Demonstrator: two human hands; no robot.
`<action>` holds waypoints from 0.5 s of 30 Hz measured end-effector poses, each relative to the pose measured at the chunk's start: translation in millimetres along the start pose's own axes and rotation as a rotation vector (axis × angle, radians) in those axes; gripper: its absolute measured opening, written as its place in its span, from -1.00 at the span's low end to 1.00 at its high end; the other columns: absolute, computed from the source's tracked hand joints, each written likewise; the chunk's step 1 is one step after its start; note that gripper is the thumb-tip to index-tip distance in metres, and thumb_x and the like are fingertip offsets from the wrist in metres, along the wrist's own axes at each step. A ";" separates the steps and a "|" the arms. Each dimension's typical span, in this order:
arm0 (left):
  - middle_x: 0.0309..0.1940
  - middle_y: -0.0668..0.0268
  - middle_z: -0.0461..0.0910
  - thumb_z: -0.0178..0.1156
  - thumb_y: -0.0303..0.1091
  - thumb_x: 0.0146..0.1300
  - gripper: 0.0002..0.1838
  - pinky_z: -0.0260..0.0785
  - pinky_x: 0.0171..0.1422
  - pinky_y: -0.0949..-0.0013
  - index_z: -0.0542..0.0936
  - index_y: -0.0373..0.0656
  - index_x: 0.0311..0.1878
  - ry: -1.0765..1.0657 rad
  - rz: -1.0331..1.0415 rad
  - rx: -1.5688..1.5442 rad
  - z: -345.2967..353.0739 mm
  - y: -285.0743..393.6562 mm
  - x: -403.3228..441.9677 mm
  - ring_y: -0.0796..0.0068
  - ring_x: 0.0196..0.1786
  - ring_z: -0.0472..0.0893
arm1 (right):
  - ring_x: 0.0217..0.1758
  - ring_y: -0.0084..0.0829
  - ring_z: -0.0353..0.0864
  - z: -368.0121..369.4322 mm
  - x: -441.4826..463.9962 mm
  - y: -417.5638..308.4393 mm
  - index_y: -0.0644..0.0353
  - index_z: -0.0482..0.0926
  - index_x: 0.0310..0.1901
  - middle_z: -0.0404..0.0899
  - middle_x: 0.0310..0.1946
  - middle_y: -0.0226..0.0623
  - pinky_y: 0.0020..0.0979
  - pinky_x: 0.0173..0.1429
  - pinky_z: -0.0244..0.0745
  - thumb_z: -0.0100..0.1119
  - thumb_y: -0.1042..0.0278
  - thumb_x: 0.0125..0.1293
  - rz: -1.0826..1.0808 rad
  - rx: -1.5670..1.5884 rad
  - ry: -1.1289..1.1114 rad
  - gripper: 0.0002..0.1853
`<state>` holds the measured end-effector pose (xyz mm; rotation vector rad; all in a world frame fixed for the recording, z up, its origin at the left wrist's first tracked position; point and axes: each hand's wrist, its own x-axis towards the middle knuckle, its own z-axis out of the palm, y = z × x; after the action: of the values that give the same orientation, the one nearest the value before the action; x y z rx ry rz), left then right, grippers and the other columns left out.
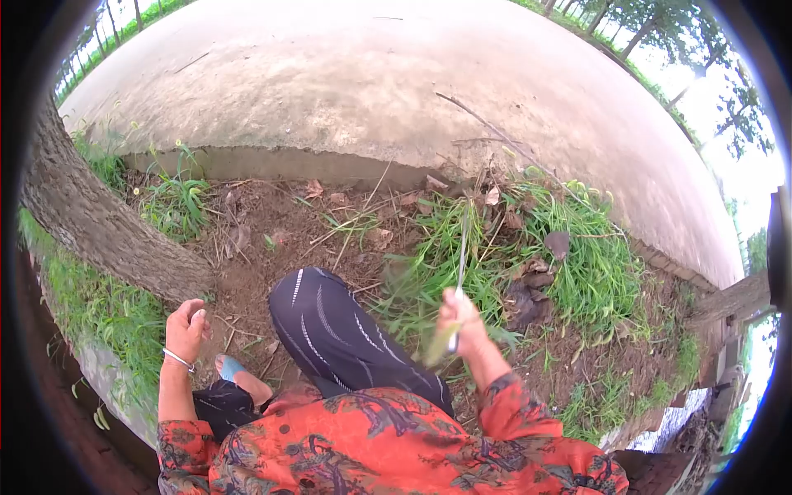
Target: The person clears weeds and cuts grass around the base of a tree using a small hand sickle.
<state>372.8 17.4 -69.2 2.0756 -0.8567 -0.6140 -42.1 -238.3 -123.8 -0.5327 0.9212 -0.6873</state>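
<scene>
My right hand [464, 323] is wrapped round a long thin metal tool [463, 257]. Its narrow shaft or blade points away from me over a clump of green grass [437, 243]; the shape of its far end is hard to make out. A blurred yellow-green bit [440, 345] shows beside this hand, too smeared to name. My left hand [186, 332], with a bracelet [178, 360] at the wrist, hangs on the left near the tree trunk. Its fingers are loosely curled and apart, with nothing visible in them.
A leaning tree trunk [107, 210] rises at the left. Beyond the bare soil [285, 219] runs the raised edge of a pale concrete surface [346, 91]. A heap of grass [590, 256] with dry leaves and a long stick [495, 128] lies at the right. My bent knee [309, 301] is in front.
</scene>
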 end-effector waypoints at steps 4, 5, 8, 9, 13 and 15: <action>-0.54 0.26 0.52 0.01 -0.43 0.19 -0.72 0.37 -0.50 0.51 0.45 -0.42 -0.08 0.005 0.021 0.001 4.0 -5.8 5.2 0.59 -0.58 0.49 | -0.76 -0.83 0.14 -0.8 62.5 -82.5 -0.11 0.37 -0.16 0.17 -0.70 -0.73 -0.62 -0.73 0.08 -0.04 0.22 0.31 -0.021 -0.002 -0.002 -0.90; -0.56 0.26 0.51 0.01 -0.44 0.18 -0.72 0.37 -0.49 0.50 0.46 -0.42 -0.09 0.007 0.029 -0.008 5.3 -2.7 4.2 0.59 -0.58 0.49 | -0.76 -0.82 0.11 -15.5 81.5 -97.7 -0.13 0.36 -0.13 0.15 -0.70 -0.75 -0.62 -0.71 0.07 0.00 0.22 0.30 -0.020 0.040 0.005 -0.87; -0.62 0.28 0.51 0.02 -0.47 0.15 -0.75 0.34 -0.49 0.49 0.47 -0.39 -0.13 0.043 0.039 0.063 6.7 -2.1 3.3 0.59 -0.61 0.48 | -0.80 -0.79 0.10 -77.8 110.4 -125.0 -0.10 0.33 -0.36 0.17 -0.75 -0.71 -0.60 -0.75 0.07 0.08 0.20 0.27 0.063 0.185 0.129 -0.87; -0.62 0.27 0.51 0.02 -0.48 0.14 -0.76 0.34 -0.49 0.48 0.48 -0.39 -0.14 0.036 0.025 0.061 6.3 1.7 1.5 0.58 -0.60 0.49 | -0.82 -0.77 0.13 -93.0 100.6 -121.3 -0.08 0.29 -0.44 0.20 -0.76 -0.69 -0.61 -0.78 0.07 0.08 0.19 0.27 -0.050 -0.038 0.234 -0.80; -0.59 0.25 0.52 0.02 -0.48 0.13 -0.76 0.35 -0.48 0.48 0.48 -0.39 -0.14 0.036 -0.005 0.100 5.0 -8.5 -0.5 0.57 -0.60 0.50 | -0.79 -0.77 0.16 -139.9 54.2 -88.0 -0.20 0.28 -0.36 0.22 -0.72 -0.71 -0.60 -0.72 0.11 0.02 0.01 0.28 -0.024 -0.086 0.436 -0.82; -0.57 0.24 0.53 0.02 -0.49 0.13 -0.76 0.35 -0.47 0.48 0.48 -0.40 -0.14 0.044 -0.005 0.100 6.2 -14.0 1.6 0.56 -0.59 0.51 | -0.79 -0.75 0.14 -155.4 50.7 -67.9 -0.22 0.30 -0.29 0.20 -0.72 -0.70 -0.57 -0.72 0.13 -0.01 0.02 0.30 -0.028 -0.074 0.550 -0.86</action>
<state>374.8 19.6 -84.3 2.1736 -0.8726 -0.5355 -173.9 -340.3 -183.4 -0.4271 1.4594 -0.8460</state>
